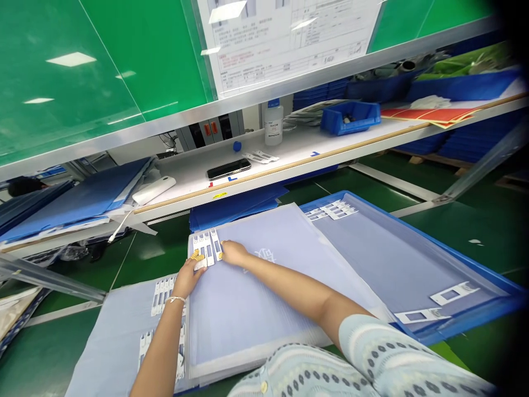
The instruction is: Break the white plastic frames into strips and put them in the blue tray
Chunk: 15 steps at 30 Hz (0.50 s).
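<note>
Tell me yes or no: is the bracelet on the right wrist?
No, the bracelet circles the left wrist; the right wrist shows none.

Nothing legible from my end, printed form on the green panel too small to read, red lines on it blurred, bottle label too tiny, pale lettering on the plastic sheet unclear, yellow sticker unreadable

Before you, a stiff translucent plastic sheet overlaps a shallow rectangular plastic tray on its right, with slotted plastic strips at its far edge; beyond, a long laminate shelf holds a smartphone.
</note>
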### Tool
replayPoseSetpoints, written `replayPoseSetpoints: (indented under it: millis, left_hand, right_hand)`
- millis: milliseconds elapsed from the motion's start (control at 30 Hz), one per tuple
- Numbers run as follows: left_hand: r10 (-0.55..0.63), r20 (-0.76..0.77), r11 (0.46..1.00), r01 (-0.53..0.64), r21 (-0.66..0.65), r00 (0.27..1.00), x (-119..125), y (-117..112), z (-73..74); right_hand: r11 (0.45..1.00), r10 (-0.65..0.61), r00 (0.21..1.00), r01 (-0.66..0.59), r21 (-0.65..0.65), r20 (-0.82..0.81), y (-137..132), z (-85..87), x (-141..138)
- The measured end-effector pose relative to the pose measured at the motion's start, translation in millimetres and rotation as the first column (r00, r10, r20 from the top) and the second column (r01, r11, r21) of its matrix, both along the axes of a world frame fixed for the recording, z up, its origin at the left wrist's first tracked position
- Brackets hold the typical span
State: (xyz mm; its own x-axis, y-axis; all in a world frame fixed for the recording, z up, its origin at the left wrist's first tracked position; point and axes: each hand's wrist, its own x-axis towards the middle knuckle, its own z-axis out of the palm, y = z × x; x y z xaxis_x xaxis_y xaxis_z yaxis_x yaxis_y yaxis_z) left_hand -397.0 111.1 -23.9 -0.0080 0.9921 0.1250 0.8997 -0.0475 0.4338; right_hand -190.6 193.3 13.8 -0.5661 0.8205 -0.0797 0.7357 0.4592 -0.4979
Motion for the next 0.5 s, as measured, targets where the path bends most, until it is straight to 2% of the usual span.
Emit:
replayPoseSetpoints:
  millis: [200,367,500]
  left_hand:
    - [0.011,-0.023,1.000,-0.012,-0.021,1.000,-1.1,-0.1,0.9]
    - [0.027,-0.051,0.999,-0.029,-0.037,0.998,-5.6,2.5,-0.1]
    - [0.031,-0.084,0.998,-0.036,-0.053,0.996,-5.7,4.1,5.8]
  right_hand:
    - [0.998,0.019,1.000,-0.018,-0.061,0.021,-2.6,9.7,-9.4]
    - [0.995,0.042,0.999,-0.042,-0.086,-0.005,1.1,6.4,-12.5]
    - [0.995,0.040,0.995,-0.049,-0.091,-0.092,3.5,6.2,-9.5]
